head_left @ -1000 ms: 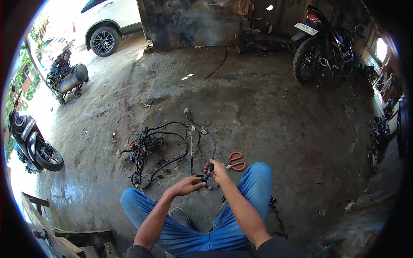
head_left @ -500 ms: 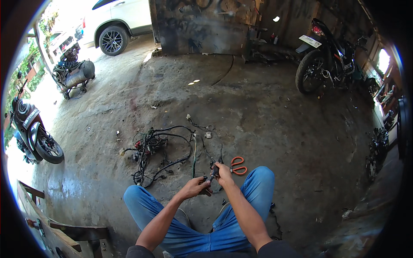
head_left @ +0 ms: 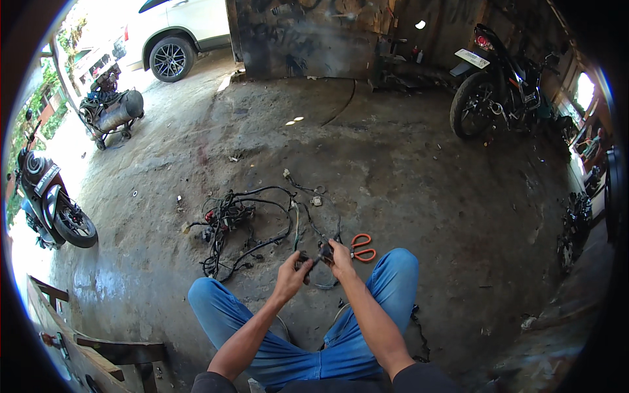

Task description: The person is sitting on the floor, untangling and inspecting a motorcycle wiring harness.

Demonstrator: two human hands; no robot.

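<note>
Between my knees, a dark piece of wiring (head_left: 325, 251) is gripped by my right hand (head_left: 341, 261), fingers closed round it. My left hand (head_left: 288, 276) is closed at its other side, thumb and fingers pinching a dark part whose exact kind is too small to tell. A thin dark cable runs from there towards the wiring harness (head_left: 230, 216), a black tangle with looped branches and a red part, lying on the floor ahead and to the left. Just right of my right hand lie scissors with orange handles (head_left: 363, 255), their blades partly hidden.
A pale connector (head_left: 316, 202) lies beyond my hands on the rough concrete floor (head_left: 406, 170). Motorcycles stand at the left (head_left: 65, 216) and far right (head_left: 475, 108). An air compressor (head_left: 118, 112) and white car (head_left: 196, 33) are farther back; a wooden bench (head_left: 118, 350) is near left.
My left hand has risen and shifted slightly left, away from my right hand. The right hand has moved slightly up, turning the dark wiring so it slants differently.
</note>
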